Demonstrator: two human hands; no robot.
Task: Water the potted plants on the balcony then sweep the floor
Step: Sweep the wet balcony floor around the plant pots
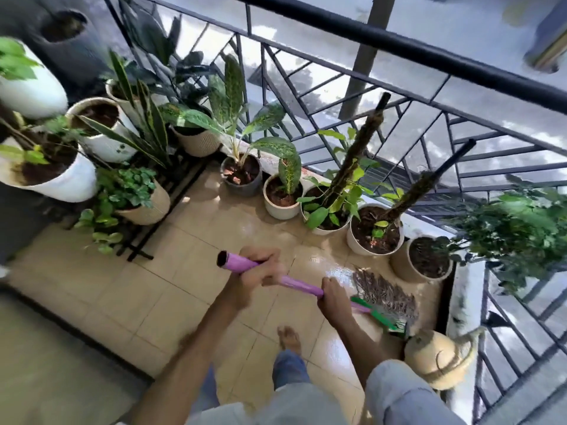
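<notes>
Potted plants in white and woven beige pots [49,167] crowd a black metal stand [144,237] at the far left, and a row of round pots [282,197] runs rightward along the black balcony railing [399,96]. Their soil looks dark and the beige tiled floor [184,271] near the row shines wet, so I judge the watering done and the sweeping under way. Toward the middle, the left hand [257,271] grips the upper end of a purple-handled broom [288,280], fingers curled round the shaft. Just to its right, the right hand [334,299] holds the same handle lower down, close to the green collar. Beyond it, the grey bristle head [386,292] lies on the wet tiles beside the nearest pot. A tan watering can [435,360] stands at the lower right by the railing, set aside. Most of the floor seems still to be swept; no gathered pile of dirt shows.
</notes>
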